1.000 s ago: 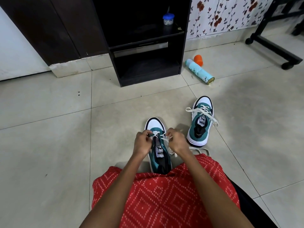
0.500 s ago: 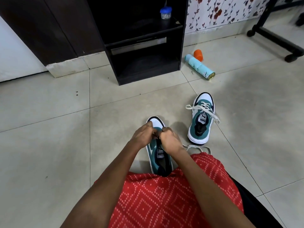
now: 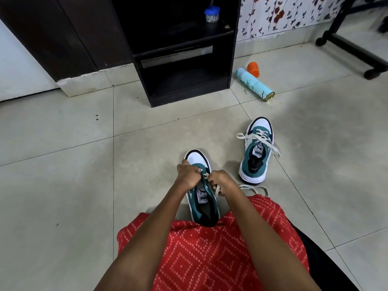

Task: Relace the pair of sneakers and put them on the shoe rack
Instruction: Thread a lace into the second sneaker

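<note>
A teal and white sneaker point(image 3: 196, 159) stands on the tiled floor right in front of me, toe pointing away. My left hand point(image 3: 187, 175) and my right hand point(image 3: 223, 181) are both closed on its off-white lace point(image 3: 217, 190) over the eyelets near the toe end. A loose loop of the lace trails on the floor to the right point(image 3: 258, 188). The second sneaker point(image 3: 256, 152) stands further right, laced, with loose lace ends spread to both sides. The black shoe rack point(image 3: 182, 59) stands ahead against the wall.
A light blue spray can point(image 3: 255, 84) lies on the floor right of the rack beside an orange cap point(image 3: 253, 68). A small blue-lidded jar point(image 3: 212, 14) sits on the rack's shelf. A black wheeled stand point(image 3: 354, 49) is at the far right. Red patterned cloth point(image 3: 210, 255) covers my lap.
My hands came together over the sneaker's eyelets half a second ago and have now parted slightly, the right hand drawing the lace toward me.
</note>
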